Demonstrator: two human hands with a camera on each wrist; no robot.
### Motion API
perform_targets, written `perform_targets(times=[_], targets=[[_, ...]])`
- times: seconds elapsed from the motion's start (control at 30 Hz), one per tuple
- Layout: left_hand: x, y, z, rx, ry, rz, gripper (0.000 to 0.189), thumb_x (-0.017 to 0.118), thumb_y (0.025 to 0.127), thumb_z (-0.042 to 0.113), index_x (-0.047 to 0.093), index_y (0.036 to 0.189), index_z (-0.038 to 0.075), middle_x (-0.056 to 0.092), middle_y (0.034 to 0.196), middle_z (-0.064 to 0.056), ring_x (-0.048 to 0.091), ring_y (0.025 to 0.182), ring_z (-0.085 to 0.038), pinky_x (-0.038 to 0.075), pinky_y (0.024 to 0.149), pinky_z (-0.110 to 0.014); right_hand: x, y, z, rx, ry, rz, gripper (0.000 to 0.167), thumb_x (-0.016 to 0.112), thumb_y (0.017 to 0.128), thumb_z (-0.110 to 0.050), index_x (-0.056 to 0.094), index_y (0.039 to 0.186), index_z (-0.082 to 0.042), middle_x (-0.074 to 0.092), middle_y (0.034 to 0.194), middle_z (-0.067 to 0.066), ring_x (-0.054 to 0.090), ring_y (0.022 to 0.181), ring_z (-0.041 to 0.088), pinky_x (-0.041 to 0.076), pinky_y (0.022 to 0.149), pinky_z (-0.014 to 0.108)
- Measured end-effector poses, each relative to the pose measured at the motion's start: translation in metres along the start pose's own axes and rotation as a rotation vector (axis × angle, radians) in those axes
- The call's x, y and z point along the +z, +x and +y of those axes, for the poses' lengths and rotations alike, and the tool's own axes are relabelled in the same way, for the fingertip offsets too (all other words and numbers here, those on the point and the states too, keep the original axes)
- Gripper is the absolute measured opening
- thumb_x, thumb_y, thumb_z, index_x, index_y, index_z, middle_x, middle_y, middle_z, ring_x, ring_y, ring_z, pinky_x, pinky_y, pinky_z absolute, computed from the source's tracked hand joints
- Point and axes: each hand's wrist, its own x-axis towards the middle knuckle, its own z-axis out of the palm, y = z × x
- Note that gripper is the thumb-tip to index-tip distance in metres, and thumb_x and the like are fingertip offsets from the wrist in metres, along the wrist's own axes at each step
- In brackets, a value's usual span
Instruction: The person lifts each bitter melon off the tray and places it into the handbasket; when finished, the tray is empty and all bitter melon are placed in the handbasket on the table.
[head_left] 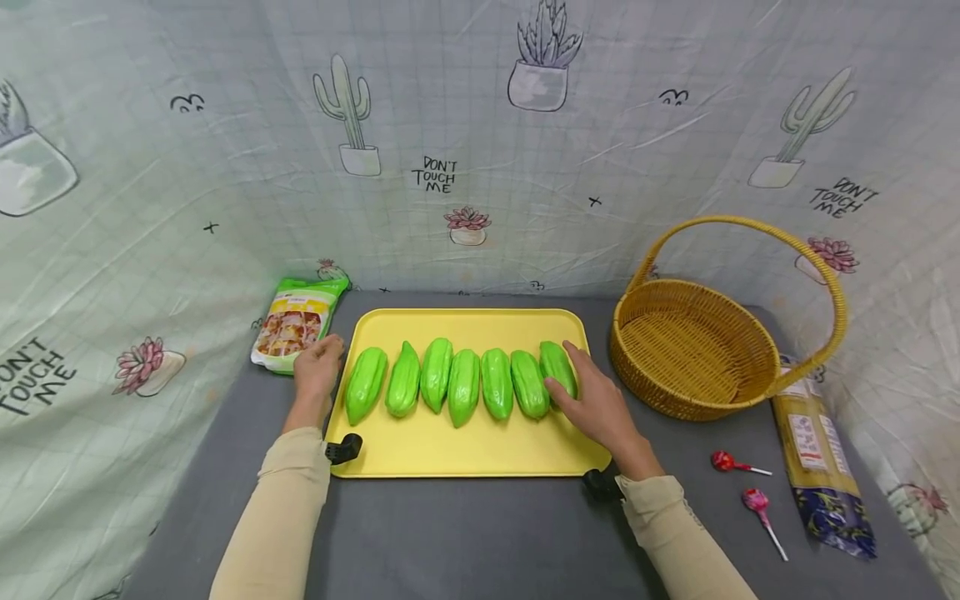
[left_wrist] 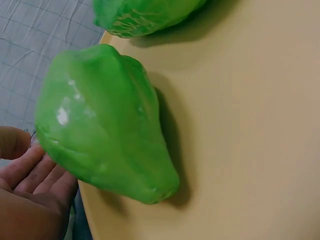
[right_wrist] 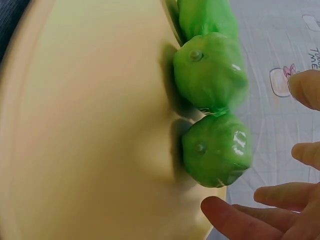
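Several glossy green, elongated, ridged fruits (head_left: 464, 386) lie side by side on a yellow tray (head_left: 450, 454). My left hand (head_left: 317, 367) is beside the tray's left edge, left of the leftmost fruit (left_wrist: 100, 125), fingers loosely bent and holding nothing. A green food bag (head_left: 295, 321) is close behind that hand. Over the tray's right side, my right hand (head_left: 596, 404) has its thumb and fingers spread about the rightmost fruit (head_left: 557, 364). In the right wrist view its fingers (right_wrist: 285, 196) stand apart from the nearest fruit (right_wrist: 217, 151), with nothing held.
A wicker basket (head_left: 693, 404) with a tall handle stands right of the tray. Farther right lie a long yellow-and-blue packet (head_left: 817, 450) and two lollipops (head_left: 722, 461). A patterned cloth (head_left: 465, 125) hangs behind the grey table (head_left: 450, 533).
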Motion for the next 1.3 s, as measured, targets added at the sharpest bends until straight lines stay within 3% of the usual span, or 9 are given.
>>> perform_targets(times=[0.37, 0.87, 1.3], targets=[[0.009, 0.003, -0.006, -0.041, -0.034, 0.015, 0.045, 0.048, 0.109, 0.023, 0.05, 0.152, 0.011, 0.044, 0.16, -0.009, 0.039, 0.15, -0.023, 0.039, 0.122, -0.036, 0.005, 0.006, 0.005, -0.041, 0.027, 0.001, 0.074, 0.061, 0.102, -0.039, 0.028, 0.162, -0.013, 0.039, 0.162, 0.021, 0.042, 0.145, 0.044, 0.041, 0.114, 0.064], [0.017, 0.011, -0.015, -0.026, -0.034, 0.151, 0.037, 0.058, 0.102, 0.011, 0.065, 0.138, 0.009, 0.06, 0.147, -0.011, 0.052, 0.14, -0.021, 0.048, 0.112, -0.032, 0.006, 0.01, 0.012, -0.045, 0.031, -0.021, 0.07, 0.064, 0.101, -0.034, 0.034, 0.161, -0.013, 0.043, 0.158, 0.023, 0.043, 0.144, 0.045, 0.041, 0.114, 0.064], [0.019, 0.009, -0.016, -0.035, 0.028, 0.145, 0.036, 0.058, 0.102, 0.009, 0.066, 0.136, 0.009, 0.06, 0.147, -0.013, 0.049, 0.143, -0.026, 0.045, 0.116, -0.04, 0.011, 0.012, 0.018, -0.069, -0.002, -0.028, 0.07, 0.068, 0.099, -0.031, 0.039, 0.158, -0.011, 0.044, 0.156, 0.027, 0.045, 0.142, 0.046, 0.043, 0.113, 0.062]])
